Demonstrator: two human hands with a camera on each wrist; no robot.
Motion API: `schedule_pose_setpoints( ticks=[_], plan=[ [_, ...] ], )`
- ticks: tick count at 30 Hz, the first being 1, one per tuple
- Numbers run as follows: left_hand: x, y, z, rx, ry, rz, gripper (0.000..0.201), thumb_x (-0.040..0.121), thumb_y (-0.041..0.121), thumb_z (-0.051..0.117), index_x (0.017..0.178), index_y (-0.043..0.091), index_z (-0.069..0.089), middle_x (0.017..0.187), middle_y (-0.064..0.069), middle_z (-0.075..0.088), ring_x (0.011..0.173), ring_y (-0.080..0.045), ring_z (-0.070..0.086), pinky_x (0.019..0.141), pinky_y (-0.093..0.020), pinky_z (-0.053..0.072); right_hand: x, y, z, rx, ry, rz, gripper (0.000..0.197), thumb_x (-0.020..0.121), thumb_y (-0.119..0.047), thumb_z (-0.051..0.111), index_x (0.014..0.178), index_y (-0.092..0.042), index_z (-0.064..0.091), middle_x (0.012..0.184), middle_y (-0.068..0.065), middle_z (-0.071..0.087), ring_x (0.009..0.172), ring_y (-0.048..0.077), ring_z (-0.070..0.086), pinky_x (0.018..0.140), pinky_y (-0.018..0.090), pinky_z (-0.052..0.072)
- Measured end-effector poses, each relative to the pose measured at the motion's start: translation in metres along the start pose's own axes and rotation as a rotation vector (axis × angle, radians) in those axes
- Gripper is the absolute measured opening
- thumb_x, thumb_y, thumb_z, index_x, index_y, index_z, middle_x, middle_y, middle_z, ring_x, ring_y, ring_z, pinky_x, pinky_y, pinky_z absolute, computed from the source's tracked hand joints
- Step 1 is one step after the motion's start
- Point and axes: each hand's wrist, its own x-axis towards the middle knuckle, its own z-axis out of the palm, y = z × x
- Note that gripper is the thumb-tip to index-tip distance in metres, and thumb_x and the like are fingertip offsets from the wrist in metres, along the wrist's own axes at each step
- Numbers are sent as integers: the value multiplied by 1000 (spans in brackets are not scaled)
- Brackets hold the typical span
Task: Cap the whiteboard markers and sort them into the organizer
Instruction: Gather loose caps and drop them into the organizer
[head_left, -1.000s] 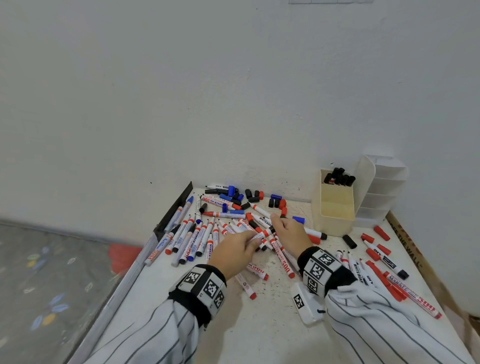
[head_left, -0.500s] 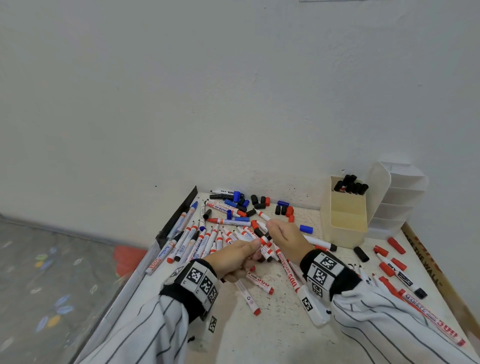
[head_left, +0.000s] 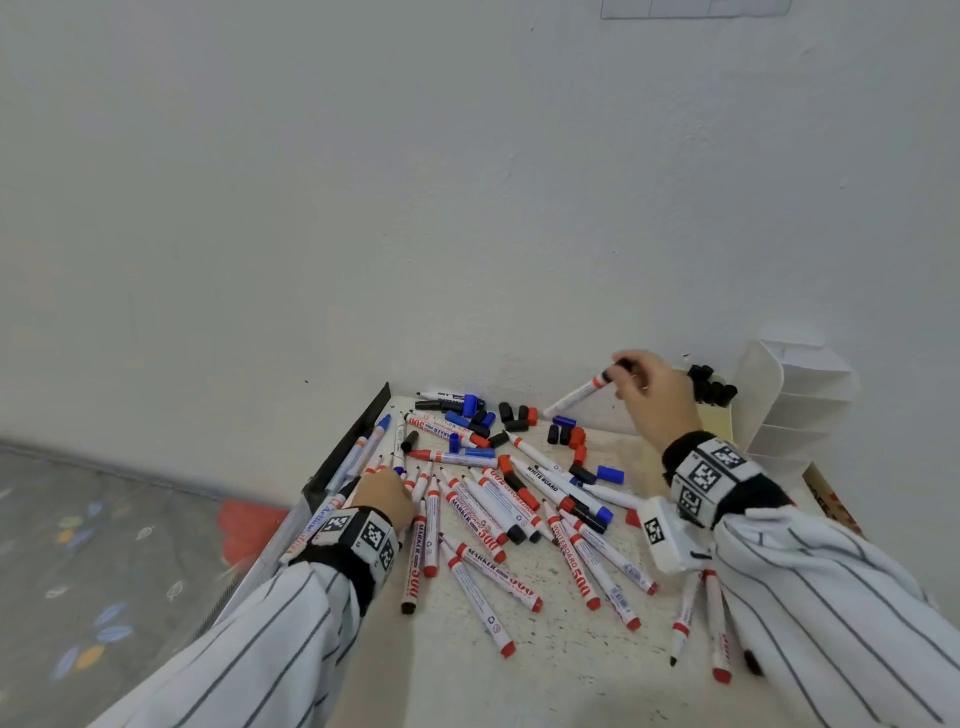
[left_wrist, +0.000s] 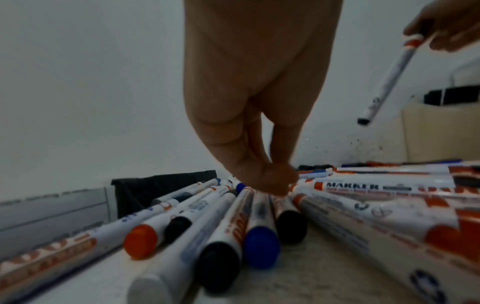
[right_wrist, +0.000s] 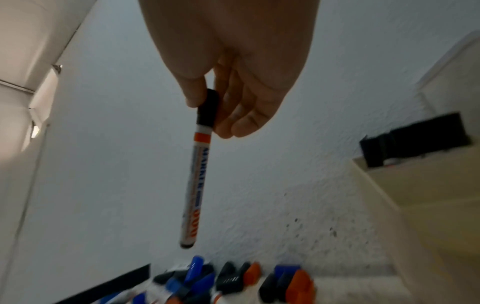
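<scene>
While the right hand (head_left: 655, 395) pinches a black-capped marker (head_left: 579, 396) by its cap, hanging in the air just beside the organizer (head_left: 789, 410), the sorting step looks in hand. Next it must drop tail-first into the compartment holding black-capped markers (head_left: 711, 383). Well away from the organizer, the left hand (left_wrist: 262, 144) presses bunched fingertips onto a marker in the pile (head_left: 498, 514).

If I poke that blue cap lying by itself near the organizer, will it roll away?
Probably a little. The loose blue cap looks round and lies on its side on the flat table, so a sideways nudge may roll it. It seems small and light. Nearby markers would likely stop it soon.
</scene>
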Motion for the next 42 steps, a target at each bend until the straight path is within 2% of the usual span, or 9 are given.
schedule_pose_setpoints(
  ticks=[4,13,16,20,25,30,35,38,42],
  plan=[
    [5,6,3,116,-5,8,26,93,24,50,111,7,58,114,-8,61,105,-20,59,94,-29,48,28,17,-35,-46,189,72,24,91,-12,53,113,-3,60,102,14,65,81,19,56,76,30,50],
    [7,15,-1,256,43,40,31,97,31,40,114,9,52,122,-8,56,114,-20,53,97,-29,41,54,53,-80,-267,376,201,25,94,-8,45,111,4,58,108,26,62,101,36,56,88,34,42],
    [7,15,0,246,46,47,37,97,40,37,112,10,52,117,-7,58,107,-19,56,90,-27,43,57,54,-76,-258,310,213,27,94,-4,42,115,4,57,112,24,60,104,34,55,83,20,37],
    [9,16,2,226,52,39,37,97,41,38,111,10,52,114,-6,59,103,-18,57,85,-25,44,57,64,-63,-374,194,167,27,90,-10,52,114,-4,62,112,23,59,104,37,54,92,37,41],
    [10,16,1,220,25,32,34,97,38,40,112,10,52,114,-6,59,102,-18,58,83,-24,44,54,71,-49,-282,132,207,18,87,0,55,105,-2,58,99,20,63,81,27,56,68,25,42],
    [13,16,1,220,9,7,32,96,38,43,110,10,52,112,-6,59,101,-18,59,84,-26,47,58,80,-39,-486,20,236,28,91,-9,47,116,-8,60,114,17,63,105,35,56,92,39,45],
    [16,16,1,200,-10,-14,26,91,32,54,108,12,52,97,-2,57,84,-13,53,78,-22,45,57,84,-34,-754,-340,344,41,94,-23,40,135,-14,44,140,14,41,125,36,38,107,44,29],
    [15,16,1,167,-12,-28,28,91,34,53,110,12,52,105,-3,59,84,-13,51,80,-23,45,46,76,-29,-698,-254,358,45,92,-24,46,136,-14,40,144,13,30,128,36,28,106,44,27],
    [11,18,2,134,-22,-40,40,90,43,50,115,12,50,112,-4,58,95,-14,56,82,-25,43,26,58,-9,-603,-10,133,27,87,-13,54,113,-9,58,125,14,43,117,30,39,98,38,34]
  ],
)
